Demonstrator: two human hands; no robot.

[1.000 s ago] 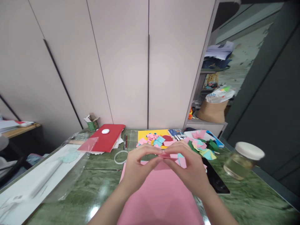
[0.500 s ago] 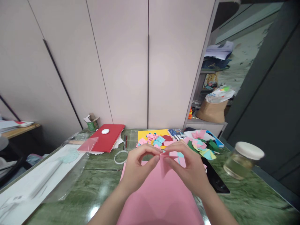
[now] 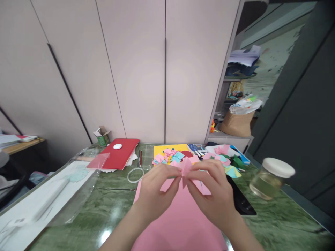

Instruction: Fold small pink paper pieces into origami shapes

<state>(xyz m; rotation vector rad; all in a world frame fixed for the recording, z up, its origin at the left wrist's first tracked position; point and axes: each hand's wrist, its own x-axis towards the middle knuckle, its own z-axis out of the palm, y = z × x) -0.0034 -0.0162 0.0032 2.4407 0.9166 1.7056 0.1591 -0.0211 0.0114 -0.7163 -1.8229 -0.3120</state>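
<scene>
Between both hands, above a large pink sheet [image 3: 180, 223], is a small folded piece of pink paper [image 3: 186, 166] with pointed flaps at its top and bottom. My left hand [image 3: 161, 184] pinches its left side between thumb and fingertips. On the other side, my right hand [image 3: 210, 183] is closed on the same paper with thumb and fingers. The fingertips of both hands nearly meet at its middle. Just behind them lie small pink and blue paper pieces [image 3: 178, 156] on a yellow sheet [image 3: 159, 150].
Right of the hands are a dark tablet [image 3: 242, 200], a lidded jar [image 3: 272, 177] and coloured paper scraps [image 3: 232, 170]. To the left lie a white ring [image 3: 135, 175], pens [image 3: 140, 158], a red folder [image 3: 119, 155] and a clear plastic sleeve [image 3: 78, 198]. Cabinet doors [image 3: 131, 69] stand behind the table.
The folded pink paper has been turned, so its flap now points up above the fingers instead of hanging mostly below them. The right hand's grip has shifted slightly.
</scene>
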